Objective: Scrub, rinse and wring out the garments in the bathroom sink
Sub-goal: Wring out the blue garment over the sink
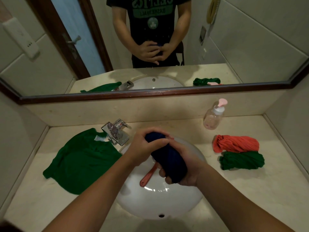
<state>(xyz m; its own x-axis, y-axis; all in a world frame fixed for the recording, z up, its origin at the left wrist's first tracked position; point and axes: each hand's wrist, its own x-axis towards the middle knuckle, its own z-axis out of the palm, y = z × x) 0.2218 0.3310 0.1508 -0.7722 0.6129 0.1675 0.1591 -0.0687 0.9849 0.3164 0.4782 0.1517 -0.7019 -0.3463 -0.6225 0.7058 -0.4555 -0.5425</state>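
**A:** Your left hand (143, 148) is clamped over the far end of the navy garment (167, 156) and your right hand (182, 168) is wrapped tight round the near end, so both fists are closed on the same rolled-up bundle, held above the sink (160, 203). Looks like a wring in progress to me.

**B:** Agreed. Watch the drip line though. The bundle sits over the bowl's far half, near the tap (117, 133), so if you drift left the runoff could land on the green shirt (80, 161) spread flat on the counter beside it.

**A:** Also the red brush (148, 176) is lying in the basin right under your hands. Drop the bundle and it lands on the brush.

**B:** And the already twisted ones, the orange roll (235, 143) and green roll (242, 160), are parked on the right, touching each other. A hard twist could spray them. The soap bottle (214, 116) is well clear at the back.
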